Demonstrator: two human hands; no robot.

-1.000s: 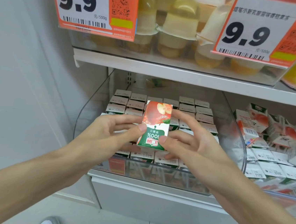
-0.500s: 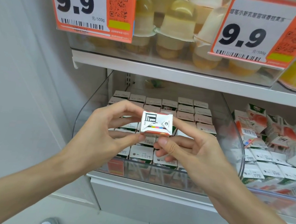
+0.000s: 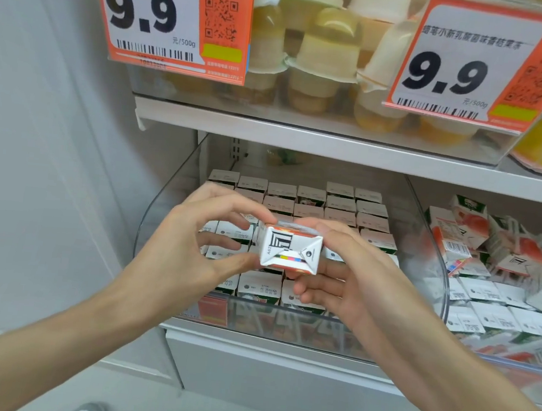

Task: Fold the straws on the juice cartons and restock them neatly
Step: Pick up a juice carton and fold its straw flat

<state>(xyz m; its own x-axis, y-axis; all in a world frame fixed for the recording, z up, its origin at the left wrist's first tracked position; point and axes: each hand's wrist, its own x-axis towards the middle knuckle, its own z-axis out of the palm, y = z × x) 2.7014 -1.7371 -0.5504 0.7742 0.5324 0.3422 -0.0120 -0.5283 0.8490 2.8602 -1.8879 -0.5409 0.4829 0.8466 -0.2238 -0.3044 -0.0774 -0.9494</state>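
Pinching small boxy paper carton (image 3: 290, 251) between left hand (image 3: 191, 247) and right hand (image 3: 349, 277), folded white end outward, above clear curved plastic bin (image 3: 435, 283).

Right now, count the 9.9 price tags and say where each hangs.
2. One price tag hangs upper left, the other upper right, both fronting the jelly cups on the top shelf. More may be offscreen.

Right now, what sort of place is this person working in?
Most likely a shop: orange price tags marked 9.9 with barcodes, jelly cups on the upper shelf, and rows of juice cartons in a clear bin below.
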